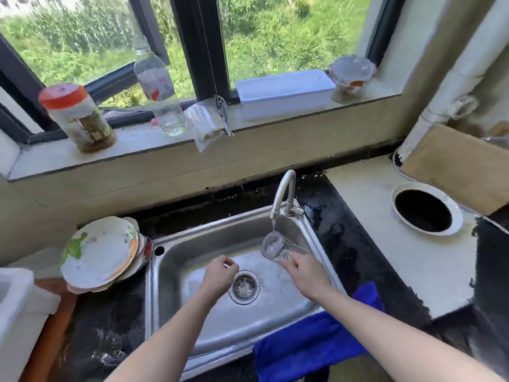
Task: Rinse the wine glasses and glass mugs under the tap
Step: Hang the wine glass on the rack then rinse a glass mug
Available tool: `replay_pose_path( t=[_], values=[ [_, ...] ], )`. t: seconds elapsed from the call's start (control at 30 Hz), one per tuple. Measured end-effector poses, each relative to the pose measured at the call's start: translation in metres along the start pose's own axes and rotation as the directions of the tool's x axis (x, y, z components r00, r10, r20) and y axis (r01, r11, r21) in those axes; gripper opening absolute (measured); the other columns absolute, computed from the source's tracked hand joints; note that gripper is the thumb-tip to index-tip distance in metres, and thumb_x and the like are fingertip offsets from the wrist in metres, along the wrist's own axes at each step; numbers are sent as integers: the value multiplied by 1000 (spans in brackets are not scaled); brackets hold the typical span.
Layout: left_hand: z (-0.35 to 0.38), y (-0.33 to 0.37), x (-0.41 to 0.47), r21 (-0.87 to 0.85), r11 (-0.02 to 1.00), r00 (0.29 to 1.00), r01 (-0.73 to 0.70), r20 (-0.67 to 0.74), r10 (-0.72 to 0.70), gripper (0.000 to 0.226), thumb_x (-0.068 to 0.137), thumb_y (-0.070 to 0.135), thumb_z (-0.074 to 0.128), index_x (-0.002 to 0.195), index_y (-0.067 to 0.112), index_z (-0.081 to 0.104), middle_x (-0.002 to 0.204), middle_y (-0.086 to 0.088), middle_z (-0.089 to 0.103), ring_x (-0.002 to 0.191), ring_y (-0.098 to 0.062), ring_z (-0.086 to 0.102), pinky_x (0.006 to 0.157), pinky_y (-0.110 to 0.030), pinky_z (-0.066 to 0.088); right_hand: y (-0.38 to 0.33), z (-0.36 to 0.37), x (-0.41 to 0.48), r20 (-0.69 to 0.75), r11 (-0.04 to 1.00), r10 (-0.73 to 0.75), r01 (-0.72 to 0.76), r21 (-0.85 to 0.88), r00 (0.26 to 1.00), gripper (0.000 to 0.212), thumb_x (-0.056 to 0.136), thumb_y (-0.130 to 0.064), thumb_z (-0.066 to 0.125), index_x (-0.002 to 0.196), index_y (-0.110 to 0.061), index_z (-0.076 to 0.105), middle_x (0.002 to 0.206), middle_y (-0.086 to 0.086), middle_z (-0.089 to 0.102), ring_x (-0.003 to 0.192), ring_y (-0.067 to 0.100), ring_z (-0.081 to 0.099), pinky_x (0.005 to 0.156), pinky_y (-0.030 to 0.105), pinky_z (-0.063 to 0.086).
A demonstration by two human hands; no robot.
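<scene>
A clear glass mug [272, 246] is tilted under the spout of the curved steel tap [283, 193], and a thin stream of water falls into its mouth. My right hand [304, 270] grips the mug at its base, over the right half of the steel sink [198, 312]. My left hand [220, 274] hovers above the basin just left of the drain [244, 286], fingers curled and holding nothing. No wine glass is visible.
A stack of dirty plates [102, 252] sits on the dark counter left of the sink. A blue cloth [316, 343] drapes over the sink's front right corner. The windowsill holds a jar [77, 117], a plastic bottle [159, 86], a white box [283, 92] and a tub. A round hole [422, 210] opens in the counter at right.
</scene>
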State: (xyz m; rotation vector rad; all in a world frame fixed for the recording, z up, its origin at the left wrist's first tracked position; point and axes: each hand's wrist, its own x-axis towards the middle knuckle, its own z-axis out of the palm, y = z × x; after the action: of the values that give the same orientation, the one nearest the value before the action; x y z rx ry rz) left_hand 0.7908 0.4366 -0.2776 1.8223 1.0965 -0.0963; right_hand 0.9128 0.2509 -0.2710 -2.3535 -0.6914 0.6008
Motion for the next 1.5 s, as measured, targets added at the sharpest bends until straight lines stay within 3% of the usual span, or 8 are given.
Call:
replay_pose_path(
  t=[0.33,0.47,0.7,0.9,1.0,1.1,1.3,1.5],
  values=[
    [26,6,-16,96,980,960,-174,240,147,12,82,10,56,71,14,60,68,-8,58,65,-27,54,62,-31,41,-4,-11,-89,-230,838,322,-164,520,918,42,97,-39,50,65,-12,47,62,4,51,60,17,48,62,33,40],
    [58,28,-38,122,947,912,-296,330,242,9,84,12,55,76,12,59,70,-4,58,65,-26,59,55,-32,46,11,-25,-134,-251,711,451,-175,681,857,39,98,-34,52,69,-8,52,64,9,55,43,10,44,47,25,37],
    [159,66,-117,210,841,788,-499,514,339,10,73,22,51,66,15,56,69,-16,63,71,-33,65,61,-30,43,74,-64,-258,-350,633,615,-178,754,707,34,98,-24,53,71,-4,51,67,14,53,35,14,39,40,26,31],
    [290,70,-246,208,705,615,-678,686,389,12,81,14,55,70,17,59,64,-5,60,64,-30,62,58,-32,48,161,-89,-420,-472,657,719,-277,701,510,37,96,-26,55,63,-9,51,64,12,51,41,13,44,48,33,41],
    [351,62,-323,164,647,491,-744,791,364,10,84,19,53,77,16,60,73,-6,64,71,-28,62,59,-27,44,201,-96,-503,-500,624,769,-302,720,398,41,96,-27,55,71,6,54,70,13,54,43,8,48,46,26,42],
    [398,50,-391,149,601,398,-785,865,305,15,85,20,48,79,11,59,80,-10,66,73,-27,62,59,-26,46,240,-98,-575,-525,591,806,-346,729,274,44,94,-34,56,73,4,56,77,11,56,61,18,56,59,40,53],
    [483,63,-485,97,483,234,-870,944,231,15,86,23,48,73,21,56,81,-6,66,74,-26,61,74,-38,55,297,-113,-667,-496,469,868,-349,811,13,46,93,-36,57,71,4,55,82,16,60,71,32,62,68,46,52],
    [580,105,-553,-22,407,78,-913,971,227,14,85,19,49,77,15,59,74,-2,64,69,-22,61,63,-32,52,362,-149,-729,-465,395,856,-294,870,-225,45,93,-36,56,58,-9,47,70,10,53,62,29,58,70,49,52]
  ],
)
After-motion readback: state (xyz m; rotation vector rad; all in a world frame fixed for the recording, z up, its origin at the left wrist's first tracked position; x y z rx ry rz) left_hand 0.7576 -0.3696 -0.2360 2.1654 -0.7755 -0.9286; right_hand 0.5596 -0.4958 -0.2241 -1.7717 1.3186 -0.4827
